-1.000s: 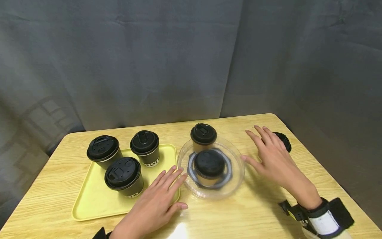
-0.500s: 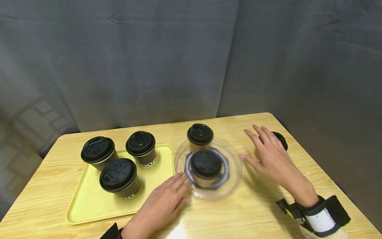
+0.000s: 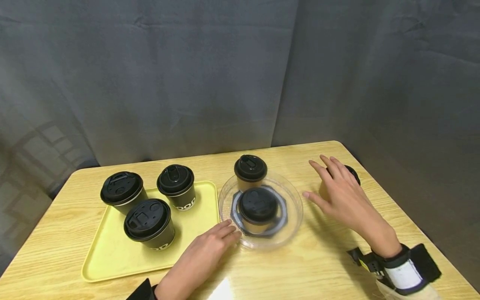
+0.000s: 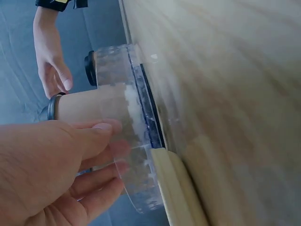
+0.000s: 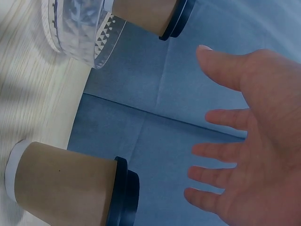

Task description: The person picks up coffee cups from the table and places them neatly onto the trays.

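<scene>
A clear round plastic container stands mid-table with two lidded brown paper cups in it, one at the back and one in front. My left hand touches the container's near left rim with its fingertips, fingers slightly bent. In the left wrist view the fingertips lie against the clear wall. My right hand hovers over the right side, fingers spread, holding nothing. Behind it a third brown cup with a black lid is mostly hidden in the head view.
Left of the container lies a yellow tray. On it stand three dark paper cups with black lids: back left, front and back right. A grey curtain hangs behind the wooden table.
My left hand has moved right, from beside the tray to the container's rim, and its fingers have drawn in. My right hand stays nearly in place. The head view has shifted slightly.
</scene>
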{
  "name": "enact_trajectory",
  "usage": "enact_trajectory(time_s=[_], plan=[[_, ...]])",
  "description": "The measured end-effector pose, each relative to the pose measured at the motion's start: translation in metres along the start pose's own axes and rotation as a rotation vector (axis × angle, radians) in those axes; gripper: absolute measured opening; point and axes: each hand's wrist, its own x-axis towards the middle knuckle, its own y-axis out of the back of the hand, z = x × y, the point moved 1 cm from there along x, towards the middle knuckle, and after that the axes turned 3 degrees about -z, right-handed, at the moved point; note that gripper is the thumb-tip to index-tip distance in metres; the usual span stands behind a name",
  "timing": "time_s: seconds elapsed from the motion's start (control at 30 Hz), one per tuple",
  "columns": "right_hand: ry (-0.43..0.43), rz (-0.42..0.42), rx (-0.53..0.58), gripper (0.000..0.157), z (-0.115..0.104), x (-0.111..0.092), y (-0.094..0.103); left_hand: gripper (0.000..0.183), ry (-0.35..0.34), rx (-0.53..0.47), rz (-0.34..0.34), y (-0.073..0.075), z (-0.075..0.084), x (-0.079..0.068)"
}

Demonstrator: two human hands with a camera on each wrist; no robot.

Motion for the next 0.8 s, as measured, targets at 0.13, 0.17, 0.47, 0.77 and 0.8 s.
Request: enact_trajectory(time_s=[0.13,0.17,0.47,0.77,0.8], plan=[[-0.011,-0.006,0.005,0.079,-0.001,0.000,0.001,0.029,-0.015,0.015,0.010,0.003,0.000,0.004],[-0.013,-0.007,0.004,0.079,-0.001,0.000,0.001,0.029,-0.015,0.023,0.008,0.003,-0.001,0.005],[-0.029,-0.020,0.011,0.078,0.001,0.000,0.001,0.019,0.031,-0.022,-0.016,0.006,-0.008,0.008],[-0.072,-0.056,0.024,0.077,0.005,-0.001,0.005,0.007,0.106,-0.083,0.009,0.005,-0.016,0.014],[-0.075,-0.058,0.025,0.077,0.006,-0.001,0.005,0.007,0.111,-0.083,0.010,0.005,-0.016,0.015]])
